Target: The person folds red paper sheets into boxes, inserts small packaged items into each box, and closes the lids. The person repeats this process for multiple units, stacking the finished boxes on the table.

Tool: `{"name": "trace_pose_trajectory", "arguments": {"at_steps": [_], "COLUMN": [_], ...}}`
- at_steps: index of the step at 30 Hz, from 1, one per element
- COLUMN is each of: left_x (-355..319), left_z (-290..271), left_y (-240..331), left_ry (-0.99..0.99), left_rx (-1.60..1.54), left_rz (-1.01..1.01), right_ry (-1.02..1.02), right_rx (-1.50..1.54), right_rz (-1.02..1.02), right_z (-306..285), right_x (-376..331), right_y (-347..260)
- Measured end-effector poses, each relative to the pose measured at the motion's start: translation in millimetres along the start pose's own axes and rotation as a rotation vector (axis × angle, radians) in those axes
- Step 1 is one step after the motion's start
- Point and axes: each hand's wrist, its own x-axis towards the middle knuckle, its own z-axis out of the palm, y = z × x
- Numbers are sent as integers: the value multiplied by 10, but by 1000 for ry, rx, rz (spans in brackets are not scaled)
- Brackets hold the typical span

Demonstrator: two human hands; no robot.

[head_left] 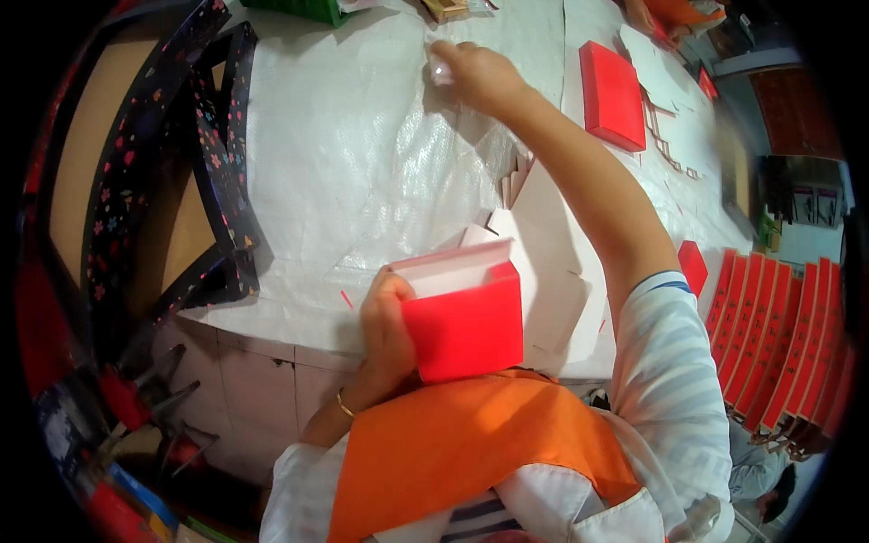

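Near the body, the left hand (385,330) holds a red box (466,317) upright at the near edge of the table (335,154). Behind it lie flat white card pieces (552,271). At the right stand rows of red boxes (783,339). Farther, a dark flowered tray (213,172) lies left. At the far side, the right hand (475,72) pinches a small clear piece (441,71); a red lid (612,95) lies to its right.
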Motion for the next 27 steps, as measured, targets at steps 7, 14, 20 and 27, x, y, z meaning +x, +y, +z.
{"name": "trace_pose_trajectory", "arguments": {"at_steps": [7,14,20,27], "left_x": [-95,-138,-267,-374], "left_z": [176,383,476,592], "left_y": [73,335,498,757], "left_ry": [-17,-130,-201,-297], "left_rx": [160,-183,-107,-229], "left_rz": [-5,-34,-49,-44], "right_ry": [72,60,6,-30], "right_rx": [1169,719,528,346], "right_rz": [-33,-186,19,-159], "right_z": [-1350,-1640,-1826,-1820], "right_x": [-1448,-2595,-2968,-3259], "right_y": [-538,-968,-1092,-1081]}}
